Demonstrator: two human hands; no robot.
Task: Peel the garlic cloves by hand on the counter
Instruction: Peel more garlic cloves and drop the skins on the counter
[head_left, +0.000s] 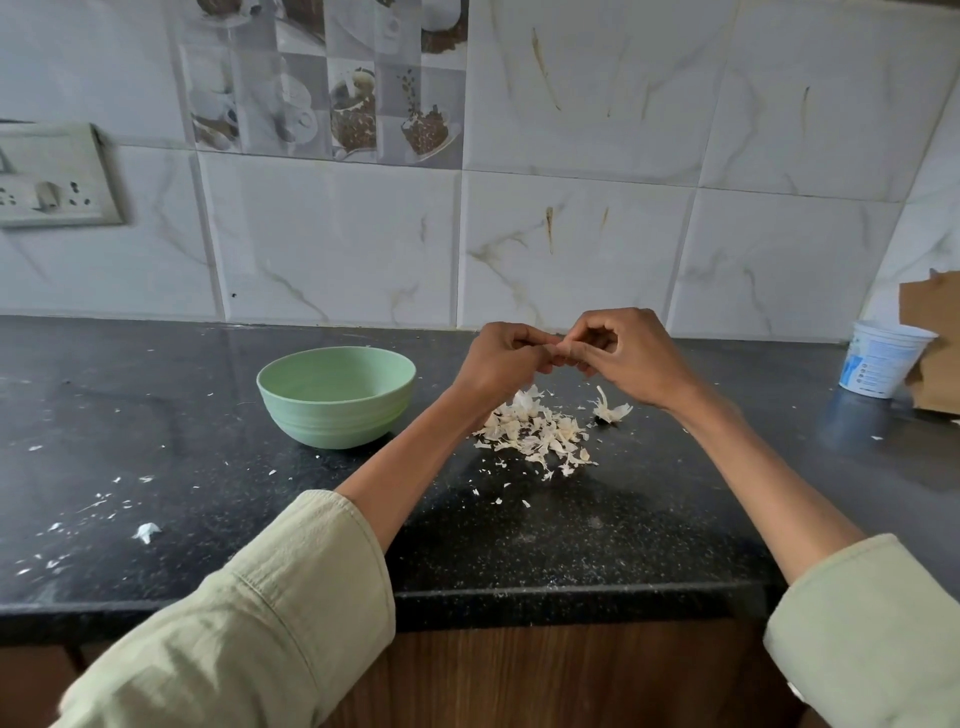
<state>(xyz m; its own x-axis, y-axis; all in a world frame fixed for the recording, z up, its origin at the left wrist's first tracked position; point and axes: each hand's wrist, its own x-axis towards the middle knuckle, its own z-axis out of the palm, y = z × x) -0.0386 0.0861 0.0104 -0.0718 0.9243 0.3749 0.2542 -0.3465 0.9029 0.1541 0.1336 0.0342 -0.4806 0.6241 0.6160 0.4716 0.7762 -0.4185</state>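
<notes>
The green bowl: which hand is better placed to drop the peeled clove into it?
Probably the left hand: the green bowl sits on its side, while the right hand would have to cross over.

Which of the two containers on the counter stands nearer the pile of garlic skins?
The pale green bowl, just left of the garlic skins. The white plastic tub stands far off at the counter's right end, beside brown cardboard.
</notes>
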